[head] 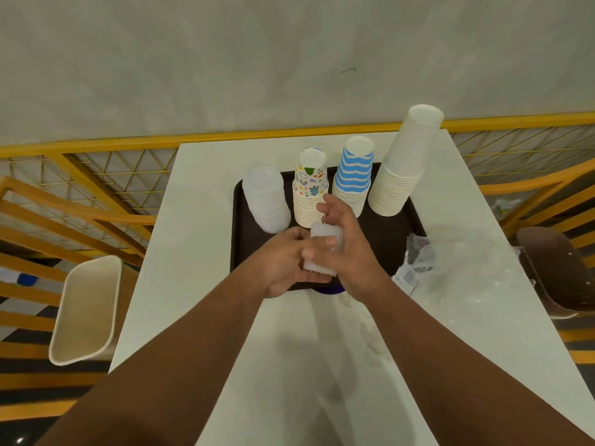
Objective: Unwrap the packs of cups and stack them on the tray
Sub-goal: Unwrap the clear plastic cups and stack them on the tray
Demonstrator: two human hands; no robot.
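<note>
Both hands are on a small stack of ribbed white cups, held over the near edge of the dark tray. The left hand cups it from below and the side, fingers curled under the stack. The right hand grips from the other side, thumb pressed across the front; its upper fingers look fairly straight and stick out toward the back. Can't tell if any wrap is on the stack, it's too blurry.

On the tray behind it there are four upside-down stacks in a row. From left: a clear plastic stack, a printed stack with little doodles, a blue striped stack, and a tall plain white stack sitting on the tray's right back corner. The held cups sit just in front of the printed stack.

To the right, crumpled clear wrap lies on the white table, partly overlapping the tray's right edge. A bit of something dark blue peeks out under the right wrist at the tray's near edge, can't tell what it is.

A cream chair is on the left of the table, a brown chair on the right.
</note>
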